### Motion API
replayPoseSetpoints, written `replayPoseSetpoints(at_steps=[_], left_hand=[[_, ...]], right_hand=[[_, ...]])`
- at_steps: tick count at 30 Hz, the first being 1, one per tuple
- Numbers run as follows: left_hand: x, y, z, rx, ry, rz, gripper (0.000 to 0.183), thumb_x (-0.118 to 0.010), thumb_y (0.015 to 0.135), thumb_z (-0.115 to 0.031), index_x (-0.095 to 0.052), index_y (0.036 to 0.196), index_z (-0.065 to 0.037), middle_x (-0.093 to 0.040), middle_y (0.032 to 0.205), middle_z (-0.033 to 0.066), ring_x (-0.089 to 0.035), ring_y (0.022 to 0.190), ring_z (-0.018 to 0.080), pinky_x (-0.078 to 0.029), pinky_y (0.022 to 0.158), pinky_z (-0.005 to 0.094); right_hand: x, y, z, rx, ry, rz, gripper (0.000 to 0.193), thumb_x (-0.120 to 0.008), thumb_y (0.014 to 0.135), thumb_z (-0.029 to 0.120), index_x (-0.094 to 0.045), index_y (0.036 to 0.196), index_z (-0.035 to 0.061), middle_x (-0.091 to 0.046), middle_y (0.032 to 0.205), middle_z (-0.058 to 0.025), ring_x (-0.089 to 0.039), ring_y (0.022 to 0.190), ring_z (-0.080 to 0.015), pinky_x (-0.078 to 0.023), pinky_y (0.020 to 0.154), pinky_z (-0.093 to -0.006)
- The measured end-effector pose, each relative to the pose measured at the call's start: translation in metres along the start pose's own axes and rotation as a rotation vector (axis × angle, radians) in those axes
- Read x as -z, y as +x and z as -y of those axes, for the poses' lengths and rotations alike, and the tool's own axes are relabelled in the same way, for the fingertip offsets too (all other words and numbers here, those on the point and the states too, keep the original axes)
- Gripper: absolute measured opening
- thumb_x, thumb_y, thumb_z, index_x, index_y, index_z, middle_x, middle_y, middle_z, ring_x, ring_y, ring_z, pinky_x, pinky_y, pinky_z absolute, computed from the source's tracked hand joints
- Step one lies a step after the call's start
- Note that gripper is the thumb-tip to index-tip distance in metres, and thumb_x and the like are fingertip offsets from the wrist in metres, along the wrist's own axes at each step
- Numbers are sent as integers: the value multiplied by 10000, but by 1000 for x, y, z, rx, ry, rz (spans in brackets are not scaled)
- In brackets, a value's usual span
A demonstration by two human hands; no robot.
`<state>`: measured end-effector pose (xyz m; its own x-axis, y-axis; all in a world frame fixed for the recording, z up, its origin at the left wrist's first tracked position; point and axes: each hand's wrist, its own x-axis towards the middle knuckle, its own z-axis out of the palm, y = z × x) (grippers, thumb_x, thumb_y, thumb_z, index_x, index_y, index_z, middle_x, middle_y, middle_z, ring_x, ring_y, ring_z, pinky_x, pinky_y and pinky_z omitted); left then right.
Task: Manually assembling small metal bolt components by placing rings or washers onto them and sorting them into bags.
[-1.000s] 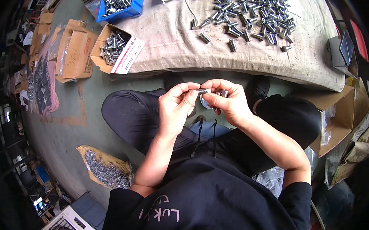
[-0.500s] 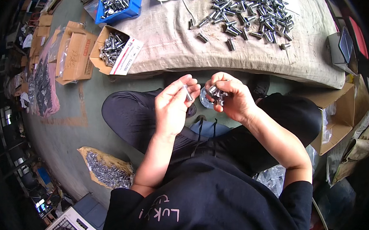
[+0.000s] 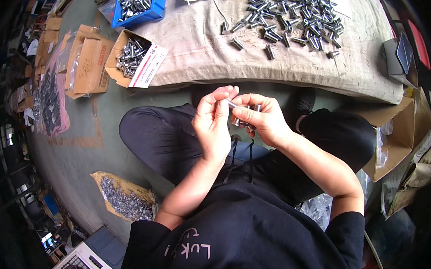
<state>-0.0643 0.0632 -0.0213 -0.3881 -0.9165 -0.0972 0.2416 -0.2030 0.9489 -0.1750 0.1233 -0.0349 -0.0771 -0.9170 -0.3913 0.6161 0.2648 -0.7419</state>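
Over my lap, my two hands are close together, fingertips nearly meeting. The fingers of my left hand point(image 3: 213, 119) are closed on one short shiny metal bolt point(image 3: 231, 104), whose far end lies beside my right fingertips. My right hand point(image 3: 269, 122) is curled round several more metal bolts point(image 3: 245, 117), which stick out between thumb and fingers. Part of this bunch is hidden by the fingers. On the cloth-covered table point(image 3: 196, 53) in front of me lies a loose heap of similar bolts point(image 3: 288, 19).
Left of the table stand a blue bin point(image 3: 157, 5) and a cardboard box point(image 3: 115, 60), both holding bolts. Another carton point(image 3: 100, 66) is farther left. On the floor at lower left lies a sack of small metal parts point(image 3: 126, 200). An open carton point(image 3: 398, 132) stands by my right knee.
My left hand has moved right and up to my right hand, bringing its bolt along. The right hand has turned slightly, and its bolts have shifted in the grip.
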Motion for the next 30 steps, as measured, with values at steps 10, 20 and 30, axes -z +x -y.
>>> replayPoseSetpoints(at_steps=[10, 20, 30], left_hand=[[10, 3, -9, 12, 344, 49, 178, -567, 842, -93, -578, 974, 26, -568, 741, 4, -473, 608, 34, -388, 537, 159], [13, 1, -11, -221, 526, 229, 241, -579, 779, 49, -558, 1019, 56, -540, 920, 55, -511, 692, 65, -411, 507, 172], [17, 1, -8, -102, 416, 138, 255, -573, 830, -67, -552, 1067, 23, -563, 931, 66, -540, 784, 86, -456, 685, 216]], right_hand=[[5, -3, 2, 139, -2, -99, 212, -626, 788, 121, -596, 976, 28, -614, 760, -34, -528, 584, -50, -385, 413, -170], [11, 4, 4, 6, 312, -46, 202, -584, 815, 157, -579, 968, 26, -606, 784, -62, -531, 568, -84, -411, 383, -204], [5, 2, -21, -243, 1055, 231, 233, -537, 810, 217, -535, 936, 21, -508, 743, -43, -450, 575, -108, -367, 342, -215]])
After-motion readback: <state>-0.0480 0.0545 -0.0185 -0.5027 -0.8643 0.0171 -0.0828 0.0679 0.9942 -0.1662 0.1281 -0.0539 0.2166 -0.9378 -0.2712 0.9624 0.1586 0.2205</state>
